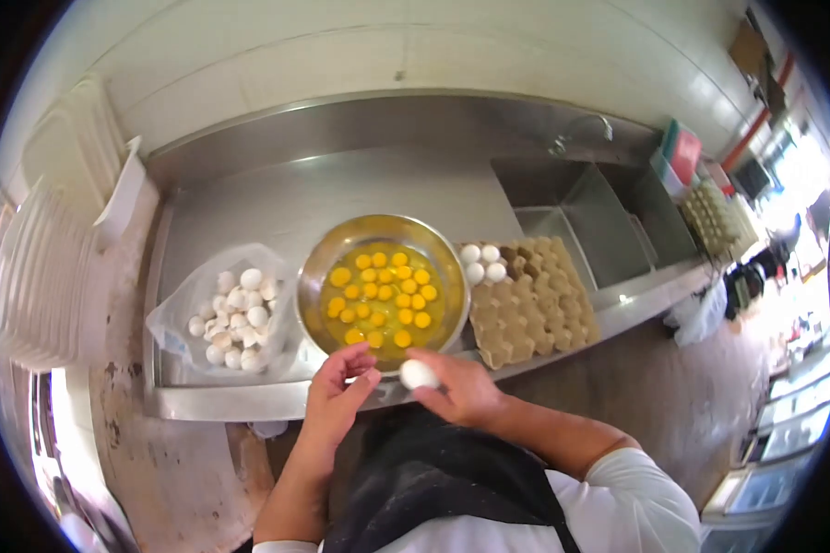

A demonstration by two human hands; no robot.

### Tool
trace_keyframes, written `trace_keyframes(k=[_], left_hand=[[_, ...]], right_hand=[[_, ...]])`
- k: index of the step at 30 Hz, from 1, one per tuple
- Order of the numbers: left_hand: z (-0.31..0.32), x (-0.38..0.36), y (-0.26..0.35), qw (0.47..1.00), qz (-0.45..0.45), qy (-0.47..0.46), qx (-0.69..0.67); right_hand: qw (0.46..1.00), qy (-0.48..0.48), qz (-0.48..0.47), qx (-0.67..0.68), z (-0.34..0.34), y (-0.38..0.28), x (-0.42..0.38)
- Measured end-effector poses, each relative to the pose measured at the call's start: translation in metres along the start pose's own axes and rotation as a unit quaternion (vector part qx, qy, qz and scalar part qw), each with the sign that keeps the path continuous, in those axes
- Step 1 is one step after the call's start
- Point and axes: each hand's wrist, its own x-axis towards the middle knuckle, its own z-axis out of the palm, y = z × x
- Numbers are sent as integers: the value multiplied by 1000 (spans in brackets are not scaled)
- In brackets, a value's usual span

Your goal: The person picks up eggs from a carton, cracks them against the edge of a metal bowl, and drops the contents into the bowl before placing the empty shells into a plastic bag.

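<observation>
A white egg is held in my right hand, just off the near rim of a large steel bowl. My left hand is at the same rim, to the left of the egg, with its fingers curved and apart and nothing in them. Many whole yolks float in clear egg white inside the bowl. Right of the bowl lies a cardboard egg tray, with several white eggs in its far left corner. A clear plastic bag full of white eggshells rests on the left.
The steel counter has a raised back edge. At its right are a double sink and a faucet. Stacked white plastic trays stand on the far left. More egg trays sit beyond the sink.
</observation>
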Motion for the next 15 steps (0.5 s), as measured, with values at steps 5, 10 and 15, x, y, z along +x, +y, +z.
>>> trace_keyframes(k=[5,10,15], left_hand=[[-7,2,-1,994,-19,-28,104],[1,7,1,991,-19,-62,114],[12,17,5,981,31,-103,164]], right_hand=[[963,154,217,-38,-2,25,-83],[964,183,157,-115,18,42,-111],[966,124,164,-159,32,60,-108]])
